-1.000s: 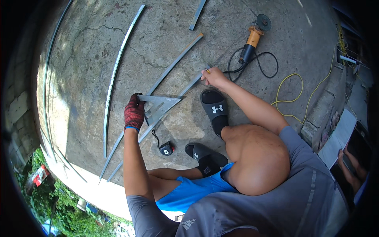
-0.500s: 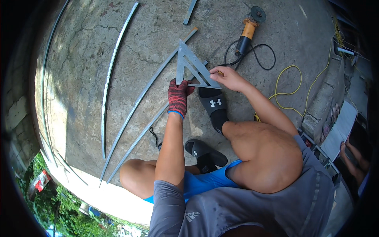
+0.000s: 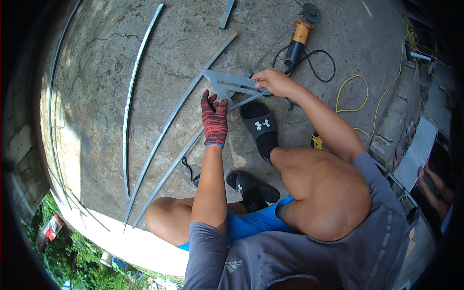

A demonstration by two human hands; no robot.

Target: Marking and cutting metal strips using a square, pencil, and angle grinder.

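Observation:
My left hand (image 3: pixel 214 116), in a red-and-black knit glove, is just below a grey metal triangular square (image 3: pixel 227 82), its fingers apart and holding nothing. My bare right hand (image 3: pixel 275 83) grips the right corner of the square, with a small yellow stick (image 3: pixel 259 80) between its fingers. The square lies over a metal bar (image 3: pixel 181 154) that runs down to the lower left and is partly hidden. A longer metal bar (image 3: pixel 171 118) lies alongside, just to the left.
More bars (image 3: pixel 139 67) lie leftward and at the top. An orange angle grinder (image 3: pixel 299 35) with a looped black cord lies upper right, a yellow cord (image 3: pixel 353 77) beside concrete blocks (image 3: pixel 389 128). My sandalled feet (image 3: pixel 257 125) are below the square. Another person's arm (image 3: pixel 432 191) shows at right.
The square has moved up and to the right and turned. My left hand moved right with it and has let go. My right hand has shifted rightward onto the square.

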